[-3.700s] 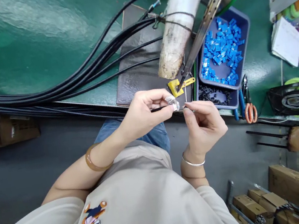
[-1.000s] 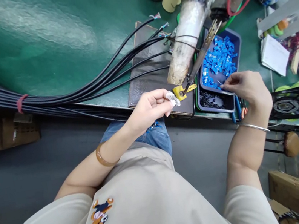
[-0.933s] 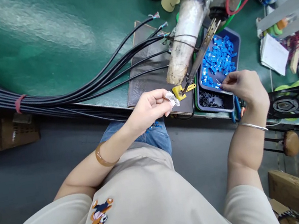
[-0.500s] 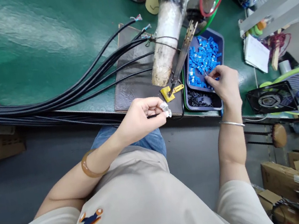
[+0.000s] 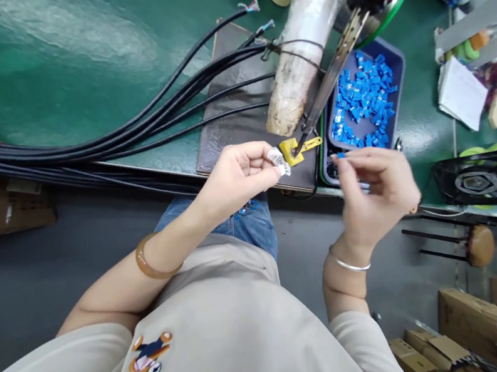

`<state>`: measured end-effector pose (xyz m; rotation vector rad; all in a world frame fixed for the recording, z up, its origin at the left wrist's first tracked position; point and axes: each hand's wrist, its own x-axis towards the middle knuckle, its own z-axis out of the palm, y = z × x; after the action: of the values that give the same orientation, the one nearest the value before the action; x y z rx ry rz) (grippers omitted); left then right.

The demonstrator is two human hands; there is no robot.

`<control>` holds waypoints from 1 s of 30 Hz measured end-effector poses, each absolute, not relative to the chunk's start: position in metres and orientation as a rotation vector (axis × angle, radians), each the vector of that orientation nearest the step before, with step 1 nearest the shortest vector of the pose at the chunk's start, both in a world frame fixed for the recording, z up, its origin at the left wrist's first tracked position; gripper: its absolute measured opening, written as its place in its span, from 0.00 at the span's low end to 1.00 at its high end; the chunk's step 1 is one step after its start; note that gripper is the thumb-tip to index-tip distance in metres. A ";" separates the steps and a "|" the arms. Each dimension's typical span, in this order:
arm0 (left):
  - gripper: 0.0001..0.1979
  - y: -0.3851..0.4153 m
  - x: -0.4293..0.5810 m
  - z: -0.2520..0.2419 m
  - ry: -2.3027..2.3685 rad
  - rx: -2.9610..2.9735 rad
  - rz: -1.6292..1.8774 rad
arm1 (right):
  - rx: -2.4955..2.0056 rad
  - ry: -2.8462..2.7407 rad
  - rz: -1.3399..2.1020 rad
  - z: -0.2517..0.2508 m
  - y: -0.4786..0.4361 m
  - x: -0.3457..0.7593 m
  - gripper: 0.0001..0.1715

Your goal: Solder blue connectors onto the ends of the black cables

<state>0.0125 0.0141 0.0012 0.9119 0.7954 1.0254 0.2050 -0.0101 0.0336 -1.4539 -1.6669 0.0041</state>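
Observation:
My left hand is closed around the end of a black cable, with a small clear connector showing at its fingertips. My right hand is raised just right of it, thumb and forefinger pinched on a small blue piece. Behind it, a dark blue tray holds a heap of blue pieces. A bundle of black cables runs from the left across the green bench onto a dark mat.
A white wrapped cylinder with a metal arm points down at a yellow fixture on the mat. Right of the tray lie a paper pad and a small fan. Cardboard boxes stand on the floor at lower right.
My right hand reached into the blue tray, picked up a blue piece and came back toward my left hand. My left hand kept its grip on the cable end.

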 end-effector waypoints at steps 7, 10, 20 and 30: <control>0.04 0.012 0.016 0.008 0.825 0.979 0.973 | -1.119 -1.680 0.153 0.012 -0.029 0.169 0.11; 0.04 0.012 0.015 0.006 0.832 1.047 0.927 | -1.152 -1.566 0.392 0.009 -0.028 0.168 0.08; 0.05 0.014 0.014 0.008 0.815 1.034 0.900 | -1.083 -1.490 0.334 0.004 -0.027 0.167 0.06; 0.06 0.016 0.016 0.008 0.788 0.946 0.925 | -1.032 -1.591 0.112 -0.007 -0.025 0.162 0.07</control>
<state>0.0160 0.0157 0.0081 0.9463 0.7881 0.9247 0.1625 -0.0252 -0.0068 -1.0316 -1.5907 0.1115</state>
